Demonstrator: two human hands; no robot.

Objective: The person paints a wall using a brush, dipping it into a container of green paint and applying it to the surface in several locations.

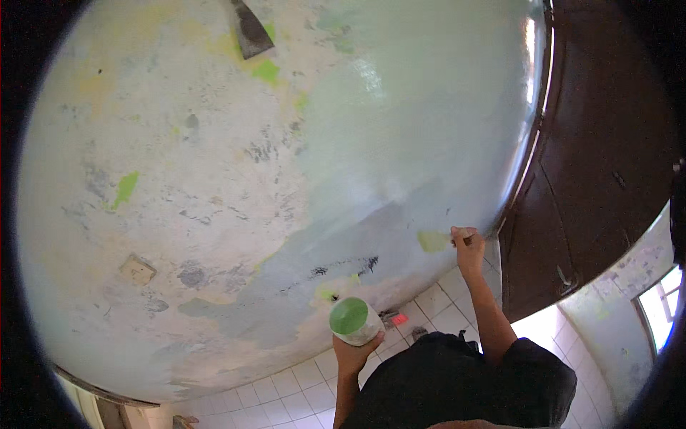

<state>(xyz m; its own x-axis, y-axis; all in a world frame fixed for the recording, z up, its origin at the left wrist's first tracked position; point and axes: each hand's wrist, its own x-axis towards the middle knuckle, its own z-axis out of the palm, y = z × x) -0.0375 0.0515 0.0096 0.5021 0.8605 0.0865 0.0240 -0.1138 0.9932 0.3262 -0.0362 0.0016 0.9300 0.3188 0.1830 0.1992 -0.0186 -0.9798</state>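
My left hand point(354, 354) holds a small white pot of green paint point(353, 319) up in front of me, its open top showing the green. My right hand point(468, 250) grips a small brush point(463, 233) pressed against the wall point(214, 179). Just left of the brush is a fresh patch of light green paint point(432, 240). The wall is patchy white, grey and pale blue, with older green spots.
A dark brown wooden door point(593, 164) stands right of the wall. White floor tiles point(300, 382) run below, with a small red object point(399, 319) on them. A scraper blade point(250, 28) shows at the top edge. A window point(661, 304) is at the far right.
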